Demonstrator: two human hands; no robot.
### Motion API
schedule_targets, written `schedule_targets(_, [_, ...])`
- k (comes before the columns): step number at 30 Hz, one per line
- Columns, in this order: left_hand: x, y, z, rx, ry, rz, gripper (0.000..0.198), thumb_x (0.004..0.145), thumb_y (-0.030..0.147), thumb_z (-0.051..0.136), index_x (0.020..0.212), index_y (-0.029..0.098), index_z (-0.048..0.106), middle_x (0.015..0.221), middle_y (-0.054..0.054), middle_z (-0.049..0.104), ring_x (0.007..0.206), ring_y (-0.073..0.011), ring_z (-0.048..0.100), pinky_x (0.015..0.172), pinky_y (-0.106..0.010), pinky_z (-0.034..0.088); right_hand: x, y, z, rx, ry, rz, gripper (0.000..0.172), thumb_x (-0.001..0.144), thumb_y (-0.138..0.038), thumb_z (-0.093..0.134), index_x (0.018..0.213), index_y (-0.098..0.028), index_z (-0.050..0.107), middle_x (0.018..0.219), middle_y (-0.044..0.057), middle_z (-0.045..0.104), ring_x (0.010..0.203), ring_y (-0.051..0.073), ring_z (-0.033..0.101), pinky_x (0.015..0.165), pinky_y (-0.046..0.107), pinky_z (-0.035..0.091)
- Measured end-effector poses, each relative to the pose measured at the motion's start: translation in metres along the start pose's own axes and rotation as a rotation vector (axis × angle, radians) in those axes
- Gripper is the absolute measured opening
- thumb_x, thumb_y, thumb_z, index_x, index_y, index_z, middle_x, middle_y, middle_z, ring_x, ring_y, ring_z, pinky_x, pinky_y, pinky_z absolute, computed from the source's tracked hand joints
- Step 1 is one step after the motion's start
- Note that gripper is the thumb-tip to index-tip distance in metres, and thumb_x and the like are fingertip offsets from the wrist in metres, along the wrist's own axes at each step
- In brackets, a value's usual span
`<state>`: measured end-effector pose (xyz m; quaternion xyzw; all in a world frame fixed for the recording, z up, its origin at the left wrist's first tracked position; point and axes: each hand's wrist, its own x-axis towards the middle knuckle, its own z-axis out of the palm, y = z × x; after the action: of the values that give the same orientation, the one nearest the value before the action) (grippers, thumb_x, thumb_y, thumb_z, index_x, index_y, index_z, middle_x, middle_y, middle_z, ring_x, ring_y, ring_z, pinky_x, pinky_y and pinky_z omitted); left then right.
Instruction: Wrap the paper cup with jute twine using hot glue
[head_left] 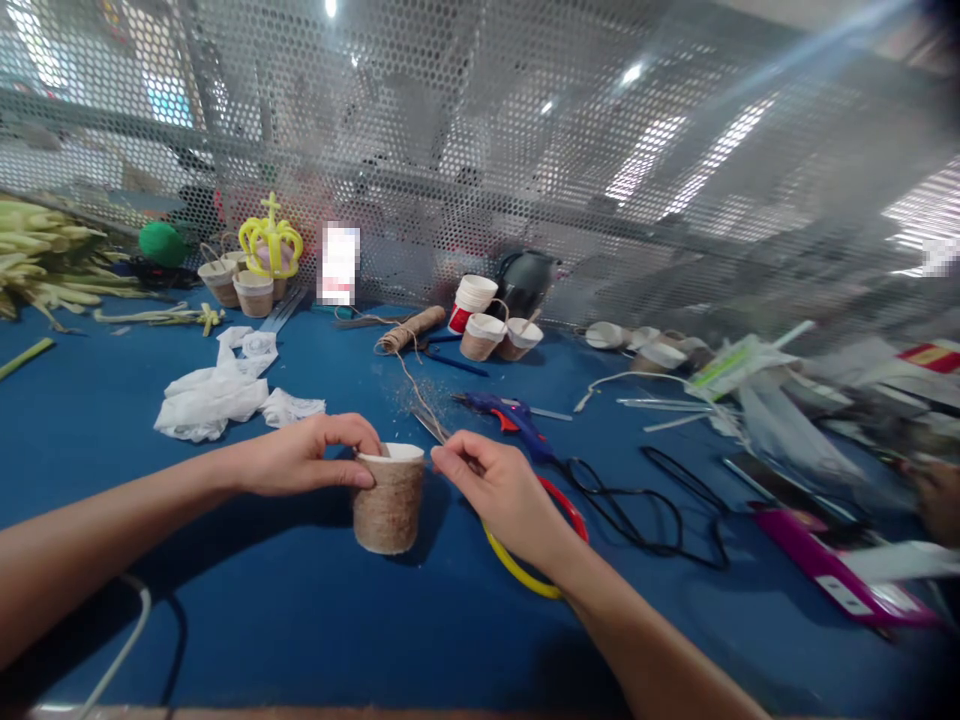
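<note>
My left hand (315, 455) pinches the rim of a paper cup (388, 505) wrapped in brown twine, with fingers inside and thumb outside. The cup stands upright, or nearly so, over the blue table. Just to its right, my right hand (499, 490) is closed in a pinch on a strand of twine (420, 390). The strand runs back toward a twine spool (412, 330). A thin metal blade (430, 425) lies by the right fingertips; whether the hand touches it is unclear. Under the right wrist is a red and yellow looped thing (517, 578), partly hidden.
A blue glue gun (517, 420) with a black cable lies beyond my right hand. Crumpled white cloth (217, 395) is at the left. Small cups (484, 335) and a yellow crown (271, 245) stand behind. A purple power strip (840, 570) is at the right.
</note>
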<state>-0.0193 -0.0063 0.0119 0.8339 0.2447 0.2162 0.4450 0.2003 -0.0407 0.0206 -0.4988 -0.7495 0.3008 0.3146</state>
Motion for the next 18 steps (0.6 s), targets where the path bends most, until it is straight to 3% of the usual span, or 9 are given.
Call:
schedule_targets(12, [0.0,0.0,-0.004,-0.009,-0.063,0.01,0.012,0.081,0.023,0.052,0.085,0.014,0.058,0.099,-0.007,0.057,0.095,-0.0157,0.053,0.087,-0.027,0.04,0.003,0.005,0.004,0.007,-0.007,0.036,0.027,0.083,-0.034,0.047,0.062,-0.017,0.047,0.057,-0.004,0.04,0.053,0.009,0.035,0.049,0.022,0.03])
schedule_targets(18, [0.0,-0.002,-0.008,0.008,-0.091,0.039,0.014,0.081,0.026,0.052,0.086,0.014,0.059,0.1,-0.008,0.058,0.099,-0.0175,0.051,0.09,-0.03,0.039,0.007,0.011,0.01,0.167,-0.014,0.035,0.017,0.081,-0.03,0.05,0.089,-0.016,0.058,0.071,0.0,0.056,0.063,0.012,0.05,0.058,0.024,0.04])
